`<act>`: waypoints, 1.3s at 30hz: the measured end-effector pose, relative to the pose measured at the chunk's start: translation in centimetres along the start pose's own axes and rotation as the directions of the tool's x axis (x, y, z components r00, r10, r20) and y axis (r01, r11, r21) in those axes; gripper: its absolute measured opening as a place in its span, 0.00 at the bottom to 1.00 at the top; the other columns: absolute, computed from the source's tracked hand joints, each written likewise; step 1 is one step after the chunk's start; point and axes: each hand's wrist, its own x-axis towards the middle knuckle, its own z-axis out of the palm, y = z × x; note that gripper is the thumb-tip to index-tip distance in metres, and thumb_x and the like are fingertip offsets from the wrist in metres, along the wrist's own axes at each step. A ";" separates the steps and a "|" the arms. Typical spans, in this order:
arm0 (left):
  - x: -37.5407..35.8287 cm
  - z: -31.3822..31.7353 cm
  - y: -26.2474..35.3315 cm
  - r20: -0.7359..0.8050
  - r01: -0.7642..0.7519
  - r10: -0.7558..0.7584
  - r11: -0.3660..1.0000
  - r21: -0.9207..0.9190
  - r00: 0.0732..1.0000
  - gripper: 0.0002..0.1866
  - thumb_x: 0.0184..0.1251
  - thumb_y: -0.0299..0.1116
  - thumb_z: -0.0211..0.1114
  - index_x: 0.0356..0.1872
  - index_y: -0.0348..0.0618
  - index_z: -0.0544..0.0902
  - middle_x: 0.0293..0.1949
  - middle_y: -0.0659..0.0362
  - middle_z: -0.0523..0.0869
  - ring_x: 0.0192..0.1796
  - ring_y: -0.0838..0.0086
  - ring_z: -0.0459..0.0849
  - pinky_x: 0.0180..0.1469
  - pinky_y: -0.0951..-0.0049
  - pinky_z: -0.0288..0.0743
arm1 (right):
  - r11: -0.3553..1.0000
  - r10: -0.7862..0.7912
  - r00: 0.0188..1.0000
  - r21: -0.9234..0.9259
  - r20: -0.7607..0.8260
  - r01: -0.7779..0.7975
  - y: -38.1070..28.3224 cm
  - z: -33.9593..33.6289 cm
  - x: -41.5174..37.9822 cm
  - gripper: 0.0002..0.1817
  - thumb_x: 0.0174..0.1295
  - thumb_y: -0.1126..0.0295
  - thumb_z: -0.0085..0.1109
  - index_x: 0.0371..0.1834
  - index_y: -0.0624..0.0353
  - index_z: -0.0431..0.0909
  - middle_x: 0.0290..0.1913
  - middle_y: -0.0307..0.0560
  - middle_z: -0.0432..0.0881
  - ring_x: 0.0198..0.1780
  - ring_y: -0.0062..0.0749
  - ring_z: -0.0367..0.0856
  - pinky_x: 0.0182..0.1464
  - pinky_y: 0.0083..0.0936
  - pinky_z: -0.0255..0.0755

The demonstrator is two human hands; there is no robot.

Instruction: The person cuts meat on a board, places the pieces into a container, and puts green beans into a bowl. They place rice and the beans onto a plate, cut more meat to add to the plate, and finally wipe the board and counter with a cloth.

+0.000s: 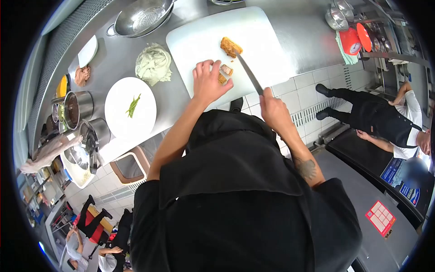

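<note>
My right hand [275, 111] is wrapped round the handle of a kitchen knife [250, 76]. The knife's tip reaches the end of a larger browned piece of meat [231, 46] on the white cutting board [186, 43]. Cut pieces of the meat [227, 70] lie nearer to me on the board. Around their left side curves my left hand [210, 84], fingers apart, with the thumb and index finger right by the pieces.
Left of the board are a crumpled pale cloth [153, 64] and a white plate [122, 115] with green strips [133, 105]. A colander [142, 18] stands behind them, pots [78, 109] at far left. A red scale [350, 41] and a person [376, 111] are at right.
</note>
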 end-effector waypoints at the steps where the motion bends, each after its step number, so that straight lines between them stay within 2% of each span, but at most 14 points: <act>1: 1.1 0.5 0.3 0.050 0.017 -0.019 0.999 0.033 0.999 0.32 0.48 0.47 0.72 0.55 0.44 0.79 0.52 0.52 0.74 0.58 0.55 0.68 0.59 0.55 0.63 | 1.000 -0.007 1.000 0.006 0.000 0.007 0.9 -0.2 -0.1 0.11 0.71 0.66 0.47 0.42 0.64 0.65 0.26 0.72 0.81 0.31 0.72 0.81 0.35 0.61 0.74; 5: 3.1 2.0 1.0 0.279 0.111 -0.155 0.980 0.167 0.948 0.29 0.46 0.46 0.72 0.51 0.44 0.80 0.51 0.53 0.75 0.58 0.56 0.68 0.59 0.56 0.63 | 0.997 0.066 0.994 0.032 0.085 -0.069 3.3 0.4 -0.2 0.11 0.71 0.65 0.49 0.44 0.63 0.68 0.28 0.72 0.81 0.35 0.72 0.81 0.38 0.60 0.74; 11: -0.7 0.1 0.6 0.167 0.129 -0.122 0.991 -0.030 0.978 0.29 0.44 0.40 0.74 0.52 0.46 0.78 0.53 0.51 0.72 0.58 0.53 0.67 0.61 0.54 0.64 | 0.999 -0.040 0.981 -0.003 0.188 0.042 3.5 0.5 0.1 0.10 0.71 0.64 0.49 0.44 0.59 0.69 0.27 0.67 0.81 0.35 0.68 0.81 0.38 0.58 0.73; 13: -2.1 -0.9 0.0 0.168 0.158 -0.151 0.987 -0.032 0.974 0.34 0.45 0.38 0.75 0.57 0.45 0.74 0.54 0.50 0.70 0.58 0.52 0.67 0.62 0.54 0.65 | 0.995 -0.059 0.976 -0.069 0.211 0.075 2.9 -0.1 0.2 0.10 0.71 0.64 0.49 0.46 0.58 0.70 0.27 0.64 0.82 0.34 0.65 0.82 0.38 0.58 0.74; 15: -3.6 -1.5 -0.5 0.137 0.212 -0.189 0.961 -0.176 0.972 0.37 0.46 0.36 0.76 0.61 0.42 0.71 0.54 0.49 0.70 0.60 0.50 0.66 0.63 0.54 0.65 | 0.990 -0.066 0.975 -0.106 0.213 0.090 2.5 -0.6 0.3 0.10 0.71 0.64 0.48 0.46 0.58 0.71 0.27 0.63 0.82 0.33 0.63 0.83 0.36 0.55 0.76; 19: -4.7 -1.6 -1.3 0.183 0.260 -0.214 0.922 -0.287 0.960 0.42 0.46 0.33 0.77 0.65 0.38 0.68 0.58 0.46 0.69 0.61 0.50 0.67 0.62 0.54 0.68 | 0.969 -0.070 0.973 -0.215 0.218 0.118 2.1 -1.4 0.9 0.10 0.71 0.65 0.47 0.47 0.58 0.72 0.27 0.61 0.83 0.33 0.60 0.84 0.34 0.52 0.78; 22: -3.7 -1.5 -1.2 0.206 0.193 -0.147 0.955 -0.224 0.967 0.41 0.47 0.32 0.78 0.65 0.40 0.69 0.62 0.46 0.69 0.62 0.50 0.68 0.64 0.55 0.67 | 0.970 -0.094 0.972 -0.202 0.215 0.138 2.4 -1.2 1.4 0.10 0.71 0.64 0.48 0.47 0.58 0.71 0.27 0.62 0.82 0.32 0.63 0.83 0.35 0.56 0.75; 24: -3.3 -0.3 -2.8 0.266 0.081 -0.018 0.971 -0.225 0.964 0.42 0.48 0.35 0.79 0.67 0.44 0.70 0.63 0.46 0.69 0.62 0.52 0.69 0.66 0.55 0.67 | 0.964 -0.104 0.969 -0.218 0.226 0.154 2.8 -1.2 1.5 0.10 0.71 0.64 0.48 0.47 0.57 0.71 0.27 0.62 0.82 0.32 0.63 0.83 0.36 0.56 0.75; 28: -3.2 -0.8 -2.4 0.260 0.129 -0.061 0.959 -0.252 0.964 0.42 0.47 0.36 0.79 0.67 0.47 0.71 0.64 0.47 0.68 0.63 0.51 0.67 0.66 0.54 0.66 | 0.962 -0.089 0.972 -0.235 0.217 0.140 2.7 -1.6 1.6 0.10 0.71 0.64 0.48 0.47 0.57 0.71 0.27 0.63 0.82 0.33 0.64 0.82 0.36 0.57 0.75; 31: -2.6 -1.9 -0.1 0.267 0.204 -0.147 0.958 -0.201 0.953 0.43 0.45 0.30 0.78 0.68 0.46 0.70 0.67 0.46 0.65 0.62 0.47 0.66 0.65 0.53 0.68 | 0.972 -0.066 0.979 -0.211 0.190 0.107 2.7 -1.6 1.1 0.10 0.71 0.63 0.48 0.46 0.57 0.70 0.27 0.63 0.83 0.33 0.65 0.82 0.36 0.58 0.74; 33: -1.6 -1.8 0.7 0.315 0.183 -0.164 0.983 -0.030 0.935 0.43 0.45 0.27 0.75 0.68 0.54 0.70 0.69 0.46 0.62 0.61 0.43 0.66 0.62 0.52 0.72 | 0.973 -0.063 0.982 -0.208 0.177 0.099 2.9 -1.6 0.7 0.10 0.71 0.64 0.48 0.46 0.57 0.71 0.28 0.62 0.83 0.33 0.64 0.83 0.36 0.57 0.76; 34: -0.9 -1.8 1.1 0.316 0.182 -0.164 0.983 -0.030 0.935 0.43 0.45 0.27 0.75 0.68 0.54 0.70 0.69 0.46 0.62 0.61 0.43 0.66 0.62 0.52 0.72 | 0.975 -0.057 0.985 -0.203 0.165 0.091 3.0 -1.6 0.6 0.10 0.71 0.64 0.48 0.47 0.58 0.71 0.28 0.62 0.83 0.33 0.64 0.83 0.36 0.56 0.77; 36: 0.6 -1.7 1.6 0.545 0.178 -0.191 0.981 0.076 0.816 0.41 0.49 0.22 0.69 0.68 0.62 0.71 0.70 0.46 0.60 0.59 0.41 0.67 0.57 0.52 0.77 | 0.979 -0.044 0.987 -0.188 0.156 0.073 3.3 -1.2 0.3 0.10 0.71 0.64 0.48 0.47 0.58 0.71 0.28 0.63 0.83 0.33 0.65 0.83 0.37 0.56 0.77; 39: 1.0 -0.3 1.2 0.599 0.074 -0.143 0.988 0.139 0.788 0.37 0.52 0.18 0.62 0.65 0.64 0.73 0.67 0.46 0.63 0.58 0.42 0.67 0.53 0.51 0.80 | 0.991 0.020 0.992 -0.136 0.127 -0.002 3.8 -1.0 -0.2 0.10 0.71 0.63 0.49 0.46 0.58 0.71 0.29 0.64 0.83 0.35 0.67 0.83 0.39 0.57 0.76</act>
